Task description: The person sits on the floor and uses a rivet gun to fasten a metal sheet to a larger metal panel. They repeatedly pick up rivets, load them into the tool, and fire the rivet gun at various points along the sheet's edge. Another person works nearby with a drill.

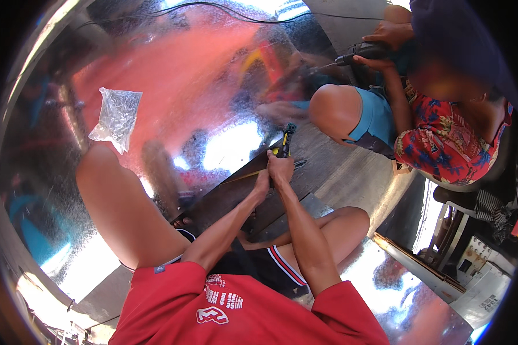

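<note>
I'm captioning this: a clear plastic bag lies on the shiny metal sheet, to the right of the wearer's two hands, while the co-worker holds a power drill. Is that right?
Not quite: the head view shows the clear plastic bag left of the wearer's left hand and right hand. It does lie on the shiny metal sheet, and the co-worker holds a power drill.

Right hand (280, 168) holding tool (286, 140), bag (118, 118) (clear)
</note>
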### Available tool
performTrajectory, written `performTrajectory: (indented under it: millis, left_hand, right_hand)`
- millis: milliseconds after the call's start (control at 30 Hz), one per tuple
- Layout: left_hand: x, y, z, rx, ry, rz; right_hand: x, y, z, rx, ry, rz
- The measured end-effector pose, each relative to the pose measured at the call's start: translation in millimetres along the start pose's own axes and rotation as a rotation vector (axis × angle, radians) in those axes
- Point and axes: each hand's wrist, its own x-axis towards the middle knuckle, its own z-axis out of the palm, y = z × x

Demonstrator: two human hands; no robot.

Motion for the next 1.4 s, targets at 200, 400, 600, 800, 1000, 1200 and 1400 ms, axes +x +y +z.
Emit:
performTrajectory:
  millis: [200,400,600,800,1000,1200,1400]
  left_hand:
    - [-1.9,7.4,-9.4,0.058,-0.172,-0.017]
    - [-15.3,23.3,4.4,-0.035,-0.147,-0.06]
    - [-16.6,20.5,15.0,0.003,-0.074,-0.066]
    - [-14.8,14.4,8.3,-0.086,-0.056,0.02]
    - [-10.2,22.9,-6.2,0.147,-0.146,-0.007]
    - [-9.4,19.8,3.7,-0.059,-0.104,-0.018]
    - [-12.7,21.7,6.1,-0.102,-0.048,-0.034]
  right_hand:
    - [2.7,-3.1,-23.1,0.054,-0.113,-0.022]
    - [7.2,-30.7,-97.0,0.257,-0.492,-0.067]
    - [-3.4,-23.4,-52.1,0.055,-0.215,-0.019]
    - [5.5,2.7,-7.2,-0.03,-0.017,-0.035]
    - [-0.3,-5.3,-22.5,0.337,-0.232,-0.075]
    - [11.3,-39.7,-94.9,0.202,-0.438,-0.154]
    - [-12.4,-53.9,-62.0,0.173,-0.412,0.052]
